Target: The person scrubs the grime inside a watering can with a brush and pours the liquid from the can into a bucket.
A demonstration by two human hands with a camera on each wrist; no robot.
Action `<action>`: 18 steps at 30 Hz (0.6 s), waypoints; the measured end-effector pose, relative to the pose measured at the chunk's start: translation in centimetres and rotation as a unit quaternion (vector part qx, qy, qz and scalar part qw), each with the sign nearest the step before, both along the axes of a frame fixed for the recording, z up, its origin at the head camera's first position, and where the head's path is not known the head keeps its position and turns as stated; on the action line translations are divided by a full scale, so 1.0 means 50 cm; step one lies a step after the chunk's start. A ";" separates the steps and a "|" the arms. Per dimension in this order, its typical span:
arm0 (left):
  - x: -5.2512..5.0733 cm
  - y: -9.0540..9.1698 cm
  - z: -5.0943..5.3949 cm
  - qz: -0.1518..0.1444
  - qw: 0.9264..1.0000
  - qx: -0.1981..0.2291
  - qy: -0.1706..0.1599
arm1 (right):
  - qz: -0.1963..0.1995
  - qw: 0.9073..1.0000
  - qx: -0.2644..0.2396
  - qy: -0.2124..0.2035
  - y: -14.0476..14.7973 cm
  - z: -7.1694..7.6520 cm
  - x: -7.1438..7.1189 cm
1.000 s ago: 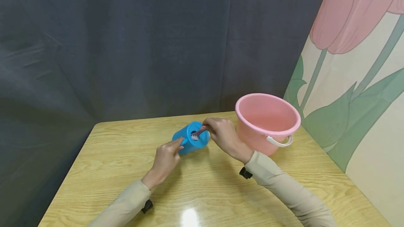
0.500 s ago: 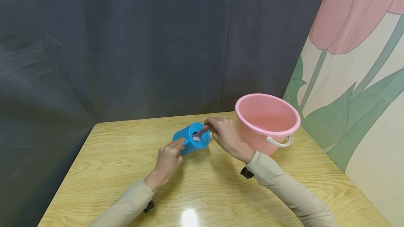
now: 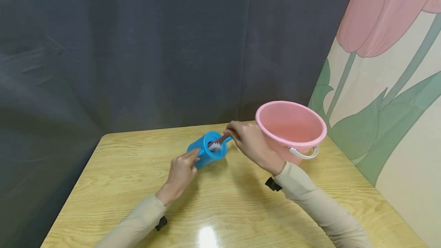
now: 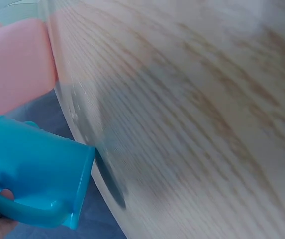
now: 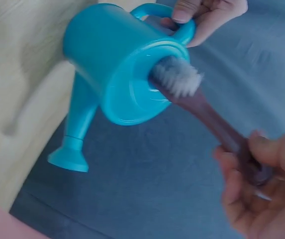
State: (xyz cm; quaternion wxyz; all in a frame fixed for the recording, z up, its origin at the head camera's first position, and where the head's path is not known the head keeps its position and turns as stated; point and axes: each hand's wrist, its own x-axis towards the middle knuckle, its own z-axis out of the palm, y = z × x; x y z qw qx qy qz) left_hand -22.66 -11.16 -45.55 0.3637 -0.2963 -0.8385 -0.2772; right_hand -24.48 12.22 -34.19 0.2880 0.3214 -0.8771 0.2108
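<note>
A blue toy watering can (image 3: pixel 208 160) is tilted above the table in the head view, its round opening turned toward the right hand. My left hand (image 3: pixel 180 173) grips the can's handle; in the left wrist view the handle (image 4: pixel 30 210) runs into the curled fingers. Between thumb and fingers, my right hand (image 3: pixel 253 144) holds a purple brush (image 5: pixel 207 117) with white bristles (image 5: pixel 177 77). The bristle head sits at the can's opening, its tip partly inside. The can's spout (image 5: pixel 80 114) points away from the left hand. The inside of the can is mostly hidden.
A pink bucket (image 3: pixel 289 119) with a white handle (image 3: pixel 304 154) stands just beyond the right hand at the table's back right. The wooden table (image 3: pixel 138 156) ends at a dark curtain (image 3: pixel 155 49). A painted tulip wall (image 3: pixel 406 156) borders the right side.
My right hand has moved slightly up and to the right, drawing the brush a little out of the can's opening. The left hand keeps its grip and the can has barely shifted.
</note>
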 end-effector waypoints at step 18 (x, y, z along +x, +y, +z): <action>0.004 0.003 -0.012 -0.006 1.000 -0.015 0.023 | -0.107 0.964 0.225 -0.097 -0.066 -0.012 0.045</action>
